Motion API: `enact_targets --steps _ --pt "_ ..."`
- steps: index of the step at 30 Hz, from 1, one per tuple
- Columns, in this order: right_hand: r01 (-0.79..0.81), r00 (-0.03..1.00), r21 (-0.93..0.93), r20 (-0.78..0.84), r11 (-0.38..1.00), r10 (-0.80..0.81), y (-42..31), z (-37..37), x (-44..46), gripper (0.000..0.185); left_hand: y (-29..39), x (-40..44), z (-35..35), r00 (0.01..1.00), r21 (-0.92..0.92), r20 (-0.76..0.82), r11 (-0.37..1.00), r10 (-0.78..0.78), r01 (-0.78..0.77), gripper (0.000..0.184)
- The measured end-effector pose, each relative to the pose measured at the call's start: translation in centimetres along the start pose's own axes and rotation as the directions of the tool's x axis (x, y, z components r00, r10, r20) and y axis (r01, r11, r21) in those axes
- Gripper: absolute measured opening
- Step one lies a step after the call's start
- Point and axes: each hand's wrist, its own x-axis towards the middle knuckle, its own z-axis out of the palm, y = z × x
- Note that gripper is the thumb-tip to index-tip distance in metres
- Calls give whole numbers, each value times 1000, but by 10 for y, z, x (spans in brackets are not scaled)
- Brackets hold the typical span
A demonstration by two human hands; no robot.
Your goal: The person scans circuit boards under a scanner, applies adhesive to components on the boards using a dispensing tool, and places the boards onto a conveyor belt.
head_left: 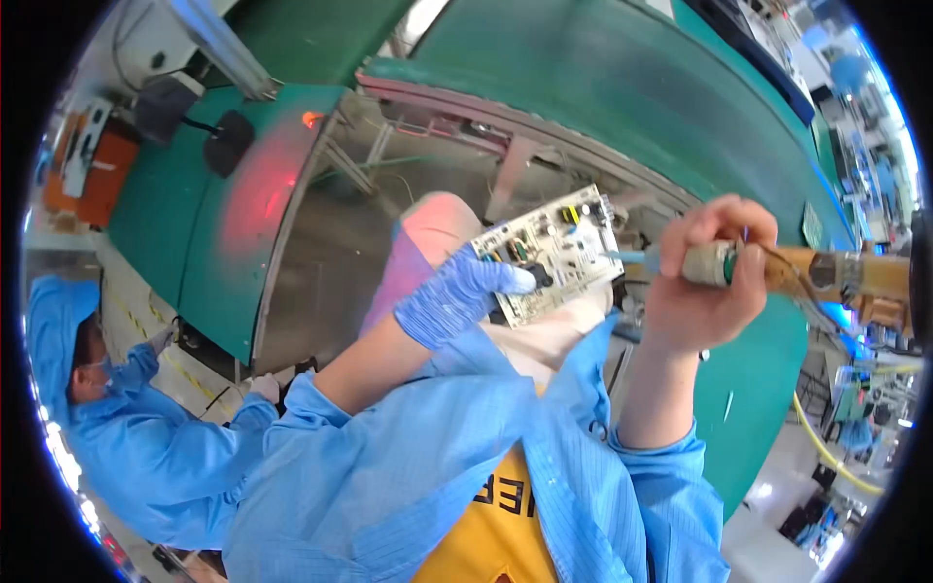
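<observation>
A pale circuit board (pixel 559 255) with black, yellow and green components is held tilted above my lap. My left hand (pixel 462 291), in a blue glove, is closed on the board's left edge, with the thumb over the top face. My bare right hand (pixel 714 277) is wrapped around a thick cylindrical tool (pixel 702 263) with a whitish collar and a pale blue nozzle. The nozzle's tip points left at the board's right edge; whether it touches cannot be made out. A tan-brown cylindrical section (pixel 826 272) appears behind the right hand, in line with the tool.
Green work surfaces (pixel 622 97) run across the top and down the right. On the left stands another green table (pixel 185 223) with red light on it. A co-worker in a blue cap and coat (pixel 146 437) sits at the lower left. A yellow hose (pixel 826 452) hangs at right.
</observation>
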Motion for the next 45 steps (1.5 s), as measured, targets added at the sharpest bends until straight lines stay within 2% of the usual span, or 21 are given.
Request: enact_targets --steps 1,2,5,9,12,15,18,20,25,31,33,36,40,43,45 --pt "22 998 64 -64 998 -17 2 2 1 28 2 -2 5 999 -14 -44 1000 -21 21 61" --pt "10 997 51 -76 999 -7 3 2 1 28 0 -2 2 998 9 -54 999 -30 31 61" --pt "29 998 57 -55 998 -26 0 5 3 26 -4 -5 7 1000 22 -7 1000 -5 5 61" --pt "24 998 52 -59 998 -21 -1 8 6 27 -5 -11 19 999 57 -41 998 3 -1 59" --pt "20 999 35 -29 999 -19 -1 8 6 27 0 -15 36 998 112 -64 993 -18 25 59" --pt "12 998 93 67 996 -19 -1 7 4 32 0 -16 38 996 179 -90 983 -15 31 58" --pt "14 997 82 70 997 -19 -3 7 2 30 -1 -17 38 993 128 -63 986 -103 111 58" --pt "6 998 84 69 996 -12 -4 6 1 28 -3 -17 40 993 53 -45 992 -108 111 58" --pt "-6 1000 56 25 998 4 -6 8 2 22 -2 -18 40 995 115 -36 989 -89 93 58" --pt "24 1000 44 19 999 -25 -4 7 -1 31 -7 -17 34 994 102 -52 989 -98 103 56" --pt "23 999 57 32 998 -25 -5 6 -1 35 -10 -15 32 998 153 -58 987 -36 44 54" --pt "25 997 106 63 994 -31 -5 4 0 37 -9 -14 32 995 151 -98 987 -35 50 53" --pt "42 999 107 23 993 -45 -5 -1 2 36 -10 -12 25 993 147 -110 988 -29 46 51" --pt "52 999 92 -3 994 -52 -4 -5 4 33 -9 -14 25 994 75 -84 995 -64 70 52" --pt "53 998 98 -41 994 -49 -4 -7 5 29 -13 -13 22 997 -53 -28 996 -67 66 54"
